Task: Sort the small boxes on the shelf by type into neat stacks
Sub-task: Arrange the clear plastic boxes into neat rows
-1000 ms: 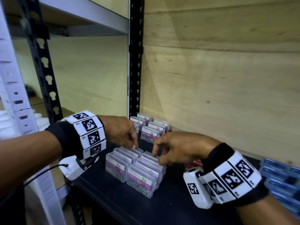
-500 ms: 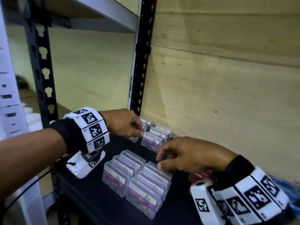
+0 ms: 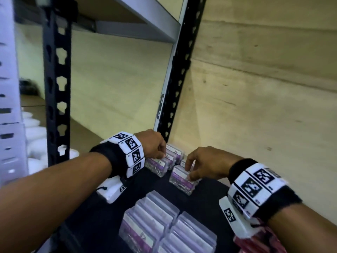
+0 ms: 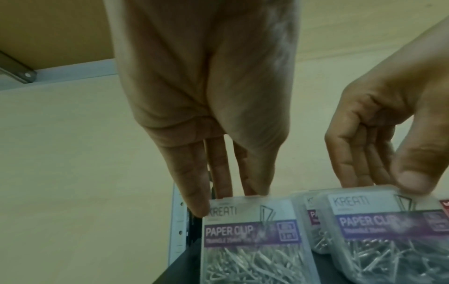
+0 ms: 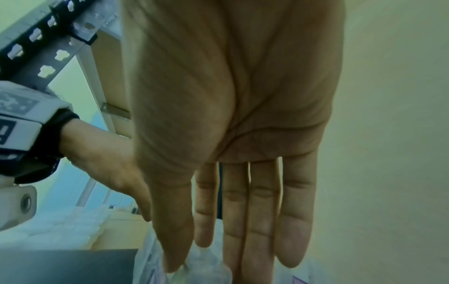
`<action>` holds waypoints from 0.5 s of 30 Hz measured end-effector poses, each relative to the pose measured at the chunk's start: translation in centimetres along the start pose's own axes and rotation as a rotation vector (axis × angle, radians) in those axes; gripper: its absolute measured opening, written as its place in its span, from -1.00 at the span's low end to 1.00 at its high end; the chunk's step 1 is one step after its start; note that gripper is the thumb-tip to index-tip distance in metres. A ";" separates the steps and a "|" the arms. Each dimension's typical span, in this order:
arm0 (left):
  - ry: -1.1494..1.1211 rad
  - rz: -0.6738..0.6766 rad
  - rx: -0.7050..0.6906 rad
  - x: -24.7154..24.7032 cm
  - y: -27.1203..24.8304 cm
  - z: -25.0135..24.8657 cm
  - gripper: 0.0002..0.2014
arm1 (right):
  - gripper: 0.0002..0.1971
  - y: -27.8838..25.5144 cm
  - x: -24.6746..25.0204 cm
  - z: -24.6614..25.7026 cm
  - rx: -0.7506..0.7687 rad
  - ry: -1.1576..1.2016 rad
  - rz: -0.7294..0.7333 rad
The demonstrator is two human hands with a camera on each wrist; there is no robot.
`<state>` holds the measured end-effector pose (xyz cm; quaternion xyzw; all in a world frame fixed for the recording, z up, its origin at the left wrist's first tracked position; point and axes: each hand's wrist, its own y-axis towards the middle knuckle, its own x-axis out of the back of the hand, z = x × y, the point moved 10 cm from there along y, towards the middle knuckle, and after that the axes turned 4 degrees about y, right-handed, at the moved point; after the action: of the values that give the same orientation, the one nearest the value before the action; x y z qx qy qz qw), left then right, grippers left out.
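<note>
Left hand: your left hand (image 3: 155, 143) pinches the top edge of a paper-clip box (image 4: 252, 242), thumb front, fingers behind.
Right hand: your right hand (image 3: 207, 166) grips the neighbouring box (image 3: 181, 180) likewise.
Boxes: both stand mid-frame on the shelf (image 3: 206, 194); a sorted block (image 3: 164, 229) sits lower centre.

Clear paper clip boxes (image 3: 181, 179) carry white-and-purple labels and silver clips. The shelf (image 3: 206, 196) is black. Both wristbands (image 3: 131, 154) are black with white black-patterned marker squares. Red packs (image 3: 262, 241) lie near right.
</note>
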<state>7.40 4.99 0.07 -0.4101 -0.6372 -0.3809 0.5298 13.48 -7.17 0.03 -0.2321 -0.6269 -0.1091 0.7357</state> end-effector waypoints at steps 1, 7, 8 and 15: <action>-0.007 0.001 -0.002 0.1 0.0 0.0 -0.81 | -0.77 0.2 -0.1 -0.1 -0.004 0.007 -0.001; -0.041 0.034 -0.011 0.0 -0.1 -0.4 -0.83 | -0.82 -0.1 -0.5 -0.2 0.003 0.061 0.040; -0.043 0.041 -0.010 -0.1 -0.1 -0.5 -0.84 | -0.82 -0.3 -0.6 -0.2 0.003 0.065 0.052; -0.054 0.113 -0.048 -0.4 -0.8 -2.1 -0.84 | -0.83 -2.2 -1.2 -0.1 0.000 0.092 0.087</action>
<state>7.44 2.75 -0.11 -0.4681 -0.6180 -0.3542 0.5230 12.36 -9.28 -0.70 -0.2539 -0.5818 -0.0873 0.7677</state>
